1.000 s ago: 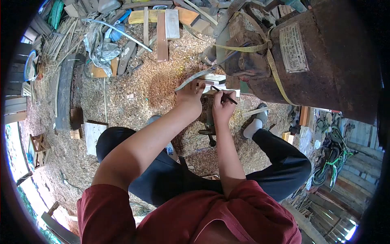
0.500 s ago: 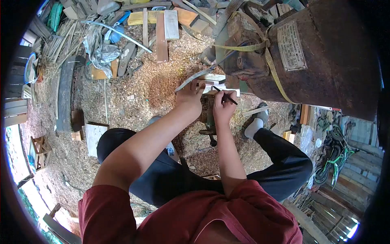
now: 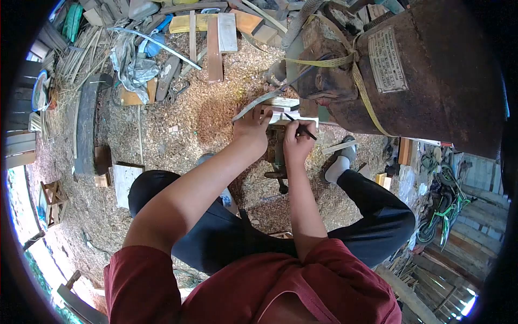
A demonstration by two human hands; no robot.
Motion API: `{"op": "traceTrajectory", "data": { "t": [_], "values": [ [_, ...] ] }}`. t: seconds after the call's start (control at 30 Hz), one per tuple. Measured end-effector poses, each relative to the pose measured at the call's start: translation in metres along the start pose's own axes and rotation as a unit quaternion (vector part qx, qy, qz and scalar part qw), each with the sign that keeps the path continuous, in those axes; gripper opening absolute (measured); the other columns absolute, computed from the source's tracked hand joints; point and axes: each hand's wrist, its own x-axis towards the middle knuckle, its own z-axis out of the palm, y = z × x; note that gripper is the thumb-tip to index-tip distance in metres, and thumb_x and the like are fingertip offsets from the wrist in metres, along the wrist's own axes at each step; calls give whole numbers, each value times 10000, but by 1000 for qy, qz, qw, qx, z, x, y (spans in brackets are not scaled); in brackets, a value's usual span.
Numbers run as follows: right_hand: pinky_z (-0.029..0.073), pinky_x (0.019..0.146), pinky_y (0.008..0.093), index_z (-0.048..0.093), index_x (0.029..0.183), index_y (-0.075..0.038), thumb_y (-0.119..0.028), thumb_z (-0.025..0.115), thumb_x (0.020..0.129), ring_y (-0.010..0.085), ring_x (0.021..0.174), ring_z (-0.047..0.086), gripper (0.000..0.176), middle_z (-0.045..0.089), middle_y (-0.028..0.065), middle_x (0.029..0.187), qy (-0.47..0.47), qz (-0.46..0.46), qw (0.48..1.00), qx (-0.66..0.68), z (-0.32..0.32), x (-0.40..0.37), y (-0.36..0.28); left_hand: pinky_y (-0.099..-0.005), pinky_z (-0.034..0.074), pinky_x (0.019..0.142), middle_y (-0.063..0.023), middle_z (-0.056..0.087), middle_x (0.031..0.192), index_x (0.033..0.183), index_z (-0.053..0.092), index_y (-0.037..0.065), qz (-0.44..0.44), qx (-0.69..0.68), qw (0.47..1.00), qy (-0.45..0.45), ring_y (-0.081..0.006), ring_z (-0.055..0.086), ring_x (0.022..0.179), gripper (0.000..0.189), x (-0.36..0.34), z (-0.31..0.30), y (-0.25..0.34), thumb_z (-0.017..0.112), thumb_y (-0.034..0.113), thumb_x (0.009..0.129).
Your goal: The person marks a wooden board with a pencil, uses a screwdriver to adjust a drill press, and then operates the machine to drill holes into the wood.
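My right hand (image 3: 299,141) is closed around a slim black pen (image 3: 307,132). Its tip points up and left onto a brightly lit white piece (image 3: 307,121), which could be paper or pale wood. My left hand (image 3: 250,130) rests just left of that piece with fingers spread, partly hidden under a curved grey strip (image 3: 260,101). Behind the white piece lies a pale wooden block (image 3: 283,102). Below, between my forearms, a dark metal vise-like part with a handle (image 3: 276,175) shows.
A large rusty motor (image 3: 431,70) tied with a yellow strap (image 3: 367,102) hangs over the right side. Wood shavings (image 3: 178,146) cover the floor. Boards (image 3: 214,51) lie at the back, a dark beam (image 3: 86,129) at left, and a green bicycle (image 3: 445,216) at right.
My right hand and the pen have shifted slightly, the pen tip a little to the right. My left hand stays nearly where it was.
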Motion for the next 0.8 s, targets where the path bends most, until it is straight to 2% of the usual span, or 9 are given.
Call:
{"op": "traceTrajectory", "data": {
  "t": [0.07,0.17,0.3,0.43,0.5,0.6,0.63,0.7,0.8],
  "values": [
    [470,706,282,488,1007,-3,-56,583,1008,121,790,541,109,564,64,903,82,2,996,43,-2,2,11,-539,99,1283,-126,5,1753,1668,214,255,-1,7,1000,3,-319,19,1618,754,2,2,0,469,139,968],
    [469,710,286,478,1018,3,-44,564,1015,133,789,543,97,557,67,898,110,16,991,73,-6,5,-2,-536,99,1285,-127,-1,1753,1670,207,257,-2,17,1000,5,-318,19,1618,763,5,4,0,469,136,964],
    [465,680,299,466,1027,7,-49,553,1024,139,751,524,103,552,72,869,123,-39,992,12,-6,7,2,-540,113,1284,-129,1,1752,1667,220,257,1,13,1000,26,-320,24,1617,778,8,11,-1,491,129,949],
    [462,670,306,463,1023,10,-59,553,1028,142,736,515,113,550,76,856,129,-15,992,6,-7,6,-3,-546,126,1281,-133,16,1750,1661,244,252,13,-3,999,46,-322,31,1616,788,4,18,-4,512,110,934],
    [463,669,311,462,1019,11,-64,553,1031,148,736,521,119,547,79,853,126,-10,992,-12,-7,6,-3,-604,96,1261,-118,222,1696,1638,300,236,20,36,994,104,-315,177,1575,624,3,24,-4,380,185,1021],
    [464,671,311,462,1015,11,-64,551,1032,145,739,530,118,541,74,848,129,-20,991,-14,-6,6,-4,-603,102,1260,-122,238,1686,1639,298,236,23,33,993,114,-319,186,1570,634,3,25,-5,389,185,1014],
    [464,671,311,462,1015,11,-64,551,1032,145,739,530,118,541,74,848,129,-21,991,-14,-6,7,-4,-603,102,1260,-122,238,1686,1639,298,236,24,33,993,115,-319,186,1570,634,2,22,-5,389,185,1014],
    [468,677,309,463,1009,8,-63,555,1031,141,746,539,118,540,74,850,128,-3,992,12,-5,7,-4,-548,135,1280,-133,31,1749,1657,256,249,16,14,998,54,-325,36,1616,781,2,14,-4,513,103,934],
    [473,686,306,465,1005,4,-61,555,1031,139,752,542,115,540,73,856,127,6,992,9,-5,7,-4,-545,128,1281,-128,28,1750,1661,242,251,12,19,998,52,-321,34,1617,782,3,14,-4,509,115,939]
  ]
}}
